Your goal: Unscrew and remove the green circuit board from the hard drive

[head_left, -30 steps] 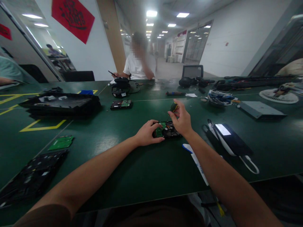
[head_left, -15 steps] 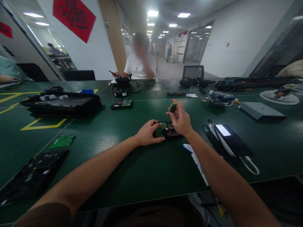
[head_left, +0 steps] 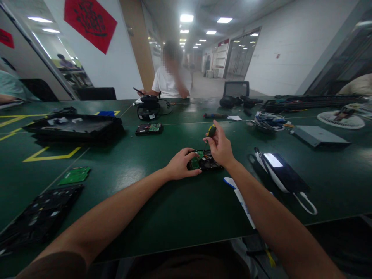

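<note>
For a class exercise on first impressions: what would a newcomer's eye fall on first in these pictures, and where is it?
Probably the big red poster with black writing, at upper left on the white wall. Next, near the middle of the green table, the left hand holds a small black device, while the right hand grips a yellow-and-black screwdriver above it.

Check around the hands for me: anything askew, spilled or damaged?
Nothing clearly stands out. The left hand holds the black unit flat on the table, and the right hand holds the screwdriver over it. Farther right, the jumbled bluish bundle looks untidy, but sits apart from the work.
</note>
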Demonstrator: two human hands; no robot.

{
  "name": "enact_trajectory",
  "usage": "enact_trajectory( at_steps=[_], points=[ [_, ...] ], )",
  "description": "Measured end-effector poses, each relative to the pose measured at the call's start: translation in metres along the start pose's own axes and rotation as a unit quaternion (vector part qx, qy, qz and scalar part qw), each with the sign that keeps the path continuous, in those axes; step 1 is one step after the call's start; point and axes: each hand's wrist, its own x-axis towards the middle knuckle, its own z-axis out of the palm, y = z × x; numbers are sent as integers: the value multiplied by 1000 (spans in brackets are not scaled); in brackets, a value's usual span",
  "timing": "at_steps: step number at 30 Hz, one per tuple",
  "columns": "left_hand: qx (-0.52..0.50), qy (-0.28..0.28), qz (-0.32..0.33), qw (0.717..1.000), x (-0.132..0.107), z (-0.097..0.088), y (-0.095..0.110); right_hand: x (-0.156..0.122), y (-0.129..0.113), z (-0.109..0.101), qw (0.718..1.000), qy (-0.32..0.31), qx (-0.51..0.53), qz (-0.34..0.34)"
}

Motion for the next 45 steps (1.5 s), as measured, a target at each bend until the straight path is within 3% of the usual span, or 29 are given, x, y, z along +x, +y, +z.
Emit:
enact_trajectory(
  at_steps=[6, 17, 24, 33, 37, 40, 45],
  points=[
    [-1, 0, -2, 1000, 0, -1, 0, 0, -1, 0, 998, 25, -51, -27],
    [-11, 15, -7, 1000, 2, 0, 0, 13, -25, -8, 988, 47, -137, -60],
    [-7, 22, -12, 1000, 3, 2, -2, 13, -28, -7, 986, 65, -148, -40],
    [-22, 20, -17, 999, 3, 3, -3, 29, -32, -8, 986, 28, -163, -38],
    [-21, 20, -18, 999, 3, 2, -4, 32, -26, 3, 983, 38, -166, -60],
    [-25, 19, -20, 999, 2, 2, -6, 28, -15, 12, 990, 56, -114, -57],
    [-27, 22, -23, 999, 3, 1, -8, 16, -2, 16, 995, 38, -72, -54]
  ],
)
